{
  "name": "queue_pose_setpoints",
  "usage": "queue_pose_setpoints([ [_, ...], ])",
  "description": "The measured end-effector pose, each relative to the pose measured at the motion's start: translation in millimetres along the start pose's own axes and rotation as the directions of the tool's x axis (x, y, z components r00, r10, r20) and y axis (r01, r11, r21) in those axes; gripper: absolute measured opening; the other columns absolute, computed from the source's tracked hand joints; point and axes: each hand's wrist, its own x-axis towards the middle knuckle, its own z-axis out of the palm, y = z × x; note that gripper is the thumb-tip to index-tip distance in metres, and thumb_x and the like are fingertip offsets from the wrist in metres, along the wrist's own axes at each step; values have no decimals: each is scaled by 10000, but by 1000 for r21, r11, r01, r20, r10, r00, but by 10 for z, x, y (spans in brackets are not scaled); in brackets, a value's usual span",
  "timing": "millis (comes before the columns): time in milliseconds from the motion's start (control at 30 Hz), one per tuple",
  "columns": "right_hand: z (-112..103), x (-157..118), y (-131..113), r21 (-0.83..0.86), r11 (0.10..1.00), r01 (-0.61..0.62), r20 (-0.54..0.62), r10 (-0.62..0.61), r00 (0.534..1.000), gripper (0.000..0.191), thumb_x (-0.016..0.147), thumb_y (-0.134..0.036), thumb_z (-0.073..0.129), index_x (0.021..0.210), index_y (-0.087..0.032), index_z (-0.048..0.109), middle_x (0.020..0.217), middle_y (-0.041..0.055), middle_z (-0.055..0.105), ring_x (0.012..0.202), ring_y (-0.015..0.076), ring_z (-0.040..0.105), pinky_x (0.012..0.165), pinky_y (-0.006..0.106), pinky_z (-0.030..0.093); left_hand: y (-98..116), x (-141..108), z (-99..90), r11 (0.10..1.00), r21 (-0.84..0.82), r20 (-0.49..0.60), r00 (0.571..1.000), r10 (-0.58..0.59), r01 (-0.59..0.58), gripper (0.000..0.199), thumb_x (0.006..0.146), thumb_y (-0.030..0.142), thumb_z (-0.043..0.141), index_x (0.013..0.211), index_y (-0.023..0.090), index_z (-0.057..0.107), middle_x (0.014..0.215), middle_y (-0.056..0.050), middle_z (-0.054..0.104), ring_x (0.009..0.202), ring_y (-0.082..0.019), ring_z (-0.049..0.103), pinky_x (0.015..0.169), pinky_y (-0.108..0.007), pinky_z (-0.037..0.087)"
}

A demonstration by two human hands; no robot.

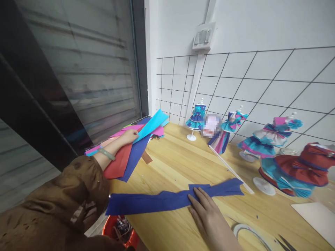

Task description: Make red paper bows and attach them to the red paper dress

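Closed around the lower end of a light blue sheet (154,122), my left hand (130,136) reaches over a pile of coloured sheets at the table's back left. Red (120,162) and dark blue (136,158) sheets lie in that pile, with pink ones beside them. My right hand (205,212) rests on a long dark blue strip (149,203) across the front of the table. Its fingers are stretched out on the strip, near a small folded dark blue piece.
Miniature dresses on white stands, such as a blue one (198,116) and a red one (311,164), line the wall. A white stick (230,169), a tape roll (251,233), scissors (285,244) and white paper (315,221) lie right. A red bin (107,226) stands below the edge.
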Motion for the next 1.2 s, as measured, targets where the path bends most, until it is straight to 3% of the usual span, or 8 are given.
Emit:
queue_pose_setpoints([
  [233,-1,4,-25,31,999,-25,-29,26,999,327,864,-308,436,1096,-160,613,1198,144,548,1153,294,454,899,432,453,-25,-20,30,995,78,65,996,53,-58,242,650,341,461,715,163,612,662,-8,603,660,-173,544,607,-245,387],
  [533,-37,10,-40,-17,1000,-22,29,23,999,326,866,-276,430,1102,-140,609,1218,153,528,1169,291,434,921,425,433,-12,36,-13,972,235,-56,998,13,1,278,742,289,371,782,135,599,779,-74,623,754,-212,565,656,-281,399],
  [667,-24,4,-38,-44,999,-11,33,13,999,329,866,-281,433,1109,-140,603,1225,152,523,1166,297,437,911,430,442,-7,20,-3,960,280,-67,997,35,-15,309,775,262,340,928,123,570,908,-103,627,835,-222,578,707,-298,421],
  [800,-28,2,-44,-41,999,-26,30,28,999,326,865,-274,431,1117,-150,598,1224,148,525,1167,294,437,914,436,438,150,-93,188,935,309,24,984,175,-174,421,765,268,415,1173,164,440,1124,-92,566,989,-202,545,808,-284,417],
  [933,-61,14,-63,1,998,-61,51,61,997,330,865,-275,435,1119,-146,601,1229,153,519,1177,294,426,938,432,419,382,-86,476,877,367,82,950,300,-309,577,767,245,447,1317,221,274,1393,-114,274,1239,-249,326,951,-359,325],
  [1000,-74,24,-72,15,997,-77,59,76,995,331,863,-278,439,1116,-143,604,1230,155,519,1180,298,421,943,434,414,487,-5,625,829,422,126,930,346,-367,509,777,233,442,1279,242,354,1426,-104,191,1286,-281,224,990,-425,264],
  [1100,-80,37,-74,29,996,-84,63,82,995,327,857,-274,447,1104,-140,615,1218,160,528,1168,307,434,932,444,422,601,164,816,771,471,199,903,380,-428,300,784,185,424,1038,223,579,1396,-75,264,1305,-294,158,1029,-484,147],
  [1200,-79,39,-65,48,996,-79,60,76,995,325,854,-271,451,1099,-142,619,1205,161,539,1157,308,446,922,445,431,660,302,928,728,511,244,890,386,-456,241,768,141,419,899,168,620,1323,-118,360,1291,-321,181,1018,-535,81],
])
